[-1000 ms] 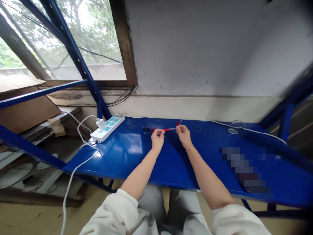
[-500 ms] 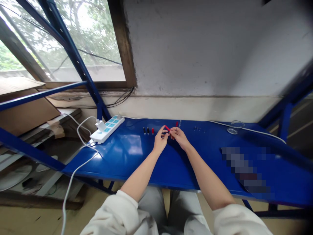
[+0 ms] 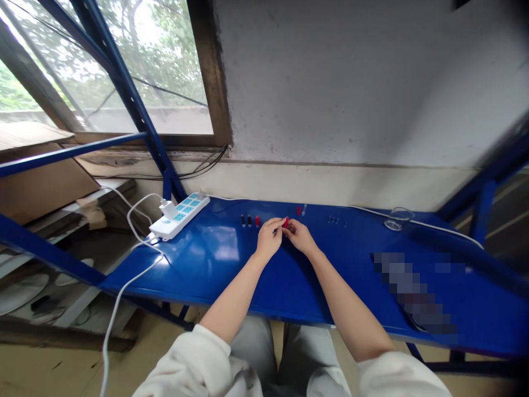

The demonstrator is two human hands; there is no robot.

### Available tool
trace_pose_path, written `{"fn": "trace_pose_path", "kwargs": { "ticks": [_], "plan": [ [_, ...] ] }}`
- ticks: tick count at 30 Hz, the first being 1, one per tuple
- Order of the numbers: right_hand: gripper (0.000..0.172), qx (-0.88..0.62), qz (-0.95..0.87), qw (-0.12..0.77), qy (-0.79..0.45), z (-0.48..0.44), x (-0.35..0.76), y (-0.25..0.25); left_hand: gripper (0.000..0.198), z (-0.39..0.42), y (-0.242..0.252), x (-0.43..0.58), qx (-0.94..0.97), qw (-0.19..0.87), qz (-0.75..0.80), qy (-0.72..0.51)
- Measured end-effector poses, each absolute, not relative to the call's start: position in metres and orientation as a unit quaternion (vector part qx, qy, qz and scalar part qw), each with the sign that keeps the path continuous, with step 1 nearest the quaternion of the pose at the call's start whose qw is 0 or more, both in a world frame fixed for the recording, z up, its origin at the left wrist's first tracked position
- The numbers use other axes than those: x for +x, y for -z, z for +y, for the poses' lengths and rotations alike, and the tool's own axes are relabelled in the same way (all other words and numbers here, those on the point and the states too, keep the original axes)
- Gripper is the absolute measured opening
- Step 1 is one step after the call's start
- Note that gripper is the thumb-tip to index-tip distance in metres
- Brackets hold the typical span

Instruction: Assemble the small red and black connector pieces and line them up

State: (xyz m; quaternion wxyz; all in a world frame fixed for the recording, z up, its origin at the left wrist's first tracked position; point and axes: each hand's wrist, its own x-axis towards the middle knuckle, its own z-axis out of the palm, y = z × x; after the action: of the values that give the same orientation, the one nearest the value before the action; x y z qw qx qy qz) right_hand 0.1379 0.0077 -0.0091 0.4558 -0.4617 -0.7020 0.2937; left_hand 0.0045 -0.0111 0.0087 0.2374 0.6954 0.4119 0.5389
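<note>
Between my two hands, over the middle of the blue table, is a small red cylindrical piece [image 3: 286, 221]. My left hand [image 3: 268, 241] has its fingertips closed on the piece from the left. From the right, my right hand [image 3: 301, 237] pinches it too; the fingers partly hide it. To the left of my hands, a red piece with a pale tip [image 3: 257, 221] stands beside two black pieces with pale tips [image 3: 246, 220]. Behind my hands are another small red piece [image 3: 298, 210] and a thin clear or silvery piece [image 3: 305, 209].
Several tiny clear or metallic bits [image 3: 334, 220] lie right of my hands. Farther right is a round clear object [image 3: 393, 225] near a white cable. A white power strip [image 3: 179, 218] with a plugged-in adapter sits at the left. A blurred-out dark object [image 3: 413, 292] lies front right.
My hands have drawn closer together around the red piece. It was tilted and showed more of its length; now it looks shorter and more covered. The view has shifted slightly.
</note>
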Motion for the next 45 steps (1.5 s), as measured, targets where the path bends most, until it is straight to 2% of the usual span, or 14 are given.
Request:
{"fn": "trace_pose_path", "kwargs": {
  "ticks": [3, 6, 13, 19, 28, 36, 39, 45],
  "plan": [
    [0.013, -0.494, -0.717, 0.438, -0.224, 0.006, 0.137, 0.008, 0.025, -0.014, -0.015, 0.004, 0.686, 0.232, 0.406, -0.557],
    [0.012, -0.527, -0.713, 0.410, -0.216, 0.005, 0.133, 0.007, 0.021, -0.014, -0.022, 0.000, 0.628, 0.260, 0.413, -0.606],
    [0.006, -0.558, -0.739, 0.337, -0.170, 0.014, 0.108, 0.012, 0.014, -0.006, -0.037, -0.020, 0.368, 0.370, 0.423, -0.741],
    [0.004, -0.565, -0.754, 0.300, -0.146, 0.038, 0.082, 0.015, 0.016, 0.000, -0.038, -0.029, 0.210, 0.452, 0.407, -0.766],
    [0.004, -0.549, -0.760, 0.302, -0.172, 0.047, 0.080, 0.016, 0.015, 0.001, -0.034, -0.030, 0.200, 0.467, 0.410, -0.757],
    [0.010, -0.516, -0.754, 0.297, -0.278, 0.051, 0.098, -0.001, 0.016, 0.001, -0.033, -0.027, 0.200, 0.469, 0.415, -0.754],
    [0.009, -0.530, -0.740, 0.317, -0.267, 0.054, 0.100, -0.003, 0.016, 0.000, -0.033, -0.027, 0.200, 0.469, 0.412, -0.755],
    [0.008, -0.569, -0.744, 0.295, -0.192, 0.059, 0.095, 0.003, 0.015, 0.000, -0.033, -0.027, 0.207, 0.462, 0.422, -0.752]
  ]
}}
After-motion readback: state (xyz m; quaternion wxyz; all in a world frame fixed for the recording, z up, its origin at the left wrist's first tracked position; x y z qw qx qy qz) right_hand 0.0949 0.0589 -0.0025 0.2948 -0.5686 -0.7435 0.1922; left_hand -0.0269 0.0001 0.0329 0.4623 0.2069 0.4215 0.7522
